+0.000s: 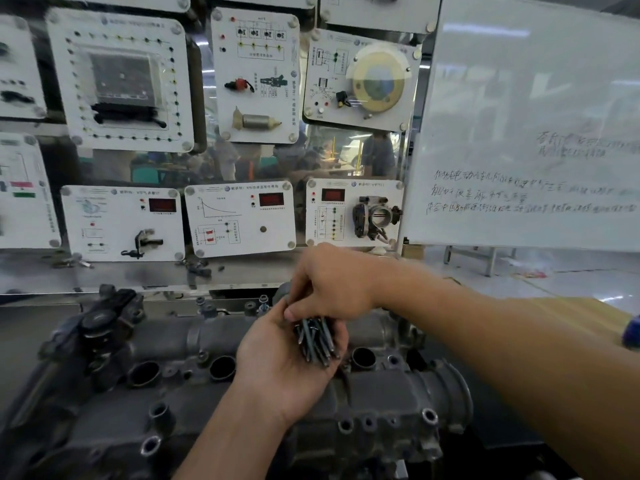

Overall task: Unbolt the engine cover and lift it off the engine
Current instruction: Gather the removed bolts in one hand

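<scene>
**Gathering the loose bolts above a cover not yet lifted**

Lying across the lower frame, the engine cover sits on the engine, and the bolt holes along its near edge look empty. That suggests the unbolting is largely done and the lift is still to come.

The left hand hovers over the cover's middle, palm up and cupped, its fingers curled round a bundle of bolts. It serves as a tray, so nothing rolls into the open plug wells below. The right hand comes in from above with bent fingers and its thumb on the bolt heads. It seems to pinch the bundle, though its fingertips are hidden.

Behind stands a wall of training panels, with a whiteboard to the right. Both hands are occupied, so the bolts probably need setting down before the lift. A black fitting at the cover's left end could snag it.
</scene>
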